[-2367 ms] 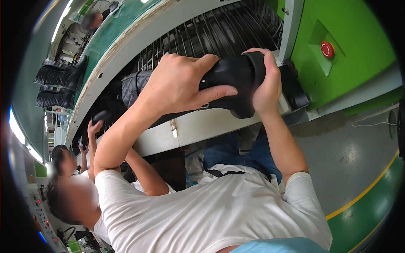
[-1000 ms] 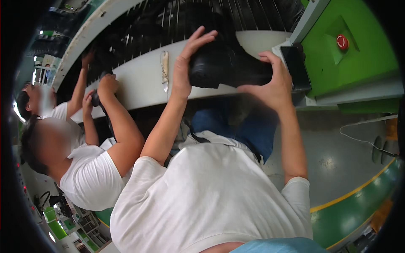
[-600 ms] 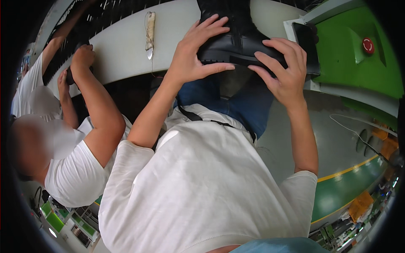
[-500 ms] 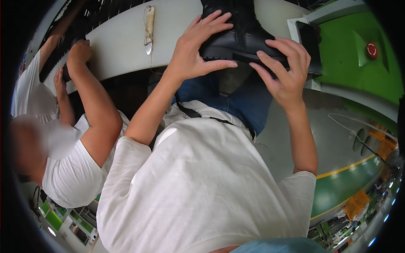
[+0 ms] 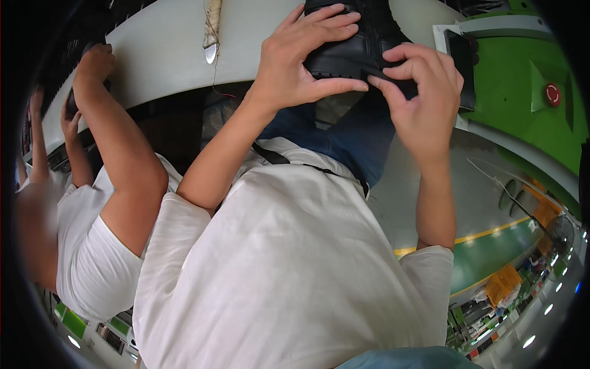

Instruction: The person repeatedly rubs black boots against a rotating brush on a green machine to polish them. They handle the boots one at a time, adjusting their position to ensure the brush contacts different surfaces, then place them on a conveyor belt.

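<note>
A black leather boot [image 5: 370,37] lies on its side at the edge of the pale worktable, its ridged sole toward me. My left hand [image 5: 301,58] grips it from the left, fingers over the upper and thumb stretched along the sole edge. At the right, my right hand [image 5: 424,83] has its bent fingers on the boot, with thumb and forefinger close together at the sole edge. What lies between those fingertips is partly hidden. The boot's top runs out of the picture.
A knife-like tool [image 5: 212,34] with a wrapped handle and loose thread lies on the worktable [image 5: 157,58]. At the left, a co-worker's hand [image 5: 95,61] holds a dark item. A green machine [image 5: 516,80] with a red button [image 5: 552,94] stands at the right.
The boot and both hands sit slightly farther right in the picture. My right thumb and forefinger have drawn closer together at the sole. The whole view has shifted a little.
</note>
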A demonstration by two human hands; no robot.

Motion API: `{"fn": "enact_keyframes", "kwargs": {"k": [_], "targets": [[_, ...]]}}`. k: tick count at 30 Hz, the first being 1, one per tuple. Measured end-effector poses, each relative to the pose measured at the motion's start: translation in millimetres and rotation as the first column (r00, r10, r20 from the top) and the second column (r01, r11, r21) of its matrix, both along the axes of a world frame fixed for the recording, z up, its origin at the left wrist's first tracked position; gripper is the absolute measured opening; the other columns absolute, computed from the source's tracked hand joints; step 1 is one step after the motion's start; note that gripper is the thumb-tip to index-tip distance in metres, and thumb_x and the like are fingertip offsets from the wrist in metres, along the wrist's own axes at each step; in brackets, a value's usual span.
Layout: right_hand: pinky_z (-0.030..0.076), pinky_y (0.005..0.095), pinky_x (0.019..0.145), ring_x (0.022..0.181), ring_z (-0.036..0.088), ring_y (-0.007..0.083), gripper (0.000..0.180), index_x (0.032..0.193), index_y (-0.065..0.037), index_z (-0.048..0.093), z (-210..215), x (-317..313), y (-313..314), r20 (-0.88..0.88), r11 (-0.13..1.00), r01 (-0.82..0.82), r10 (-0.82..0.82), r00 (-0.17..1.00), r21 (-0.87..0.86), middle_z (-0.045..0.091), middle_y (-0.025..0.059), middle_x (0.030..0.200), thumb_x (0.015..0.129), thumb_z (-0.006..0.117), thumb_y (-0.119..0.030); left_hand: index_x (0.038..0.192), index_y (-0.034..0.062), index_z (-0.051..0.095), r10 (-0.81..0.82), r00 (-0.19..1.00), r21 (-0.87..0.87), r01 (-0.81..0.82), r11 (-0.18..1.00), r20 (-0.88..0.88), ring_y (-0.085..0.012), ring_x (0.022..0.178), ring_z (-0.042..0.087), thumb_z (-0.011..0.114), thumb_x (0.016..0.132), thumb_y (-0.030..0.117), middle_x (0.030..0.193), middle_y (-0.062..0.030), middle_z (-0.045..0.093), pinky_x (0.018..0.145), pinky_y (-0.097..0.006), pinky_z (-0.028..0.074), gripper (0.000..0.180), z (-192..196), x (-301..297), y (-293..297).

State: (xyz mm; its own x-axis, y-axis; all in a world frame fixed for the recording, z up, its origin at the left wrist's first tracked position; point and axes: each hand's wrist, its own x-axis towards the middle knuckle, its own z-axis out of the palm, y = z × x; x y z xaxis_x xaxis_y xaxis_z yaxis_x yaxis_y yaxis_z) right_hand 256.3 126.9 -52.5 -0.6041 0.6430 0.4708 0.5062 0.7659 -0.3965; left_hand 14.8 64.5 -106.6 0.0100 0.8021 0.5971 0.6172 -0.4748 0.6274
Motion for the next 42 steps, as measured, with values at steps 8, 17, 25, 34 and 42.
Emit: {"fn": "enact_keyframes", "kwargs": {"k": [8,17,25,34,42], "targets": [[0.062,0.0404,0.092,0.110,0.078,0.0282,0.063,0.117,-0.009,0.070,19.5,0.1,18.9,0.014,0.987,0.052,-0.050,0.999,-0.155,0.078,0.0044,0.121,0.065,0.105,-0.020,0.133,0.0063,0.077,-0.005,0.998,0.036,0.007,0.999,-0.058,-0.0363,0.151,0.062,0.103,0.073,0.047,0.151,-0.0119,0.074,0.129,-0.060,0.041,0.077,-6.0,-3.8,3.1],[0.061,0.0400,0.107,0.119,0.078,0.0272,0.074,0.139,-0.005,0.072,13.6,62.3,36.3,-0.018,0.990,-0.064,0.062,0.998,-0.123,0.079,0.0109,0.131,0.075,0.105,-0.021,0.137,-0.0030,0.071,-0.155,0.925,-0.032,0.154,0.988,-0.346,-0.0449,0.156,0.052,0.099,0.074,0.053,0.148,-0.0234,0.071,0.132,-0.066,0.034,0.089,49.2,21.7,46.0],[0.061,0.0369,0.105,0.118,0.079,0.0229,0.079,0.139,-0.006,0.073,14.8,57.4,41.6,-0.015,0.965,0.016,-0.021,1.000,-0.262,0.083,0.0093,0.122,0.071,0.108,-0.028,0.127,-0.0002,0.077,-0.331,0.843,-0.240,0.248,0.939,-0.424,-0.0372,0.125,0.071,0.094,0.074,0.059,0.119,-0.0194,0.077,0.127,-0.057,0.041,0.081,42.1,40.7,83.1],[0.061,0.0368,0.103,0.115,0.077,0.0207,0.094,0.145,-0.007,0.070,-10.6,71.4,63.6,-0.227,0.807,-0.140,0.007,0.974,-0.574,0.083,0.0100,0.121,0.063,0.112,-0.025,0.136,0.0112,0.079,-0.256,0.887,-0.118,0.228,0.967,-0.384,-0.0290,0.136,0.068,0.099,0.068,0.050,0.130,-0.0065,0.079,0.133,-0.051,0.038,0.080,36.3,44.1,76.3],[0.060,0.0368,0.105,0.116,0.076,0.0189,0.099,0.146,-0.005,0.069,-26.5,75.2,62.5,-0.275,0.788,-0.136,-0.044,0.960,-0.600,0.082,0.0132,0.121,0.060,0.114,-0.023,0.130,0.0055,0.076,-0.290,0.887,-0.123,0.263,0.957,-0.358,-0.0323,0.125,0.070,0.097,0.066,0.038,0.122,-0.0120,0.076,0.134,-0.056,0.039,0.075,40.5,39.8,78.8]]}}
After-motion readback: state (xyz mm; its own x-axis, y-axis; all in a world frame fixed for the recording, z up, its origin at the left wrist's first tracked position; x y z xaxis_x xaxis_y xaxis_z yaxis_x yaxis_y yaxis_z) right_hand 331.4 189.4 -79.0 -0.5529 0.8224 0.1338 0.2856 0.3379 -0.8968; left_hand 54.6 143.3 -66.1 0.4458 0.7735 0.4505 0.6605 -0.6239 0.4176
